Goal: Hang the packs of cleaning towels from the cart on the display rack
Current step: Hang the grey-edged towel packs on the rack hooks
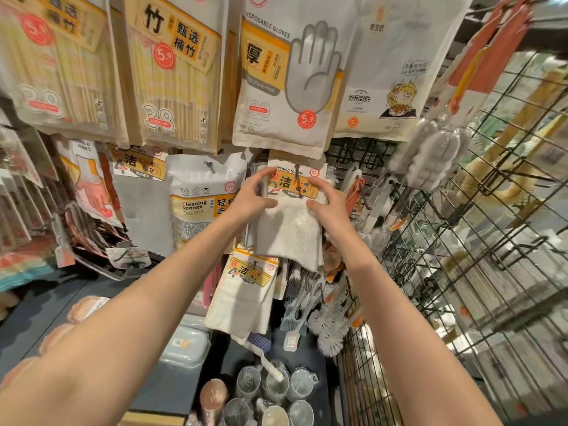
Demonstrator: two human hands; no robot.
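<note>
At the middle of the rack, both hands hold a towel pack (293, 207) by its top corners, left hand (252, 196) at nine o'clock, right hand (327, 207) at three, fingers pinching so its hole fits the hook (297, 171).

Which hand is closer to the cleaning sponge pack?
Left. The left hand holds the towel pack right beside the cleaning sponge pack; the right hand is on the towel pack's far side.
</note>
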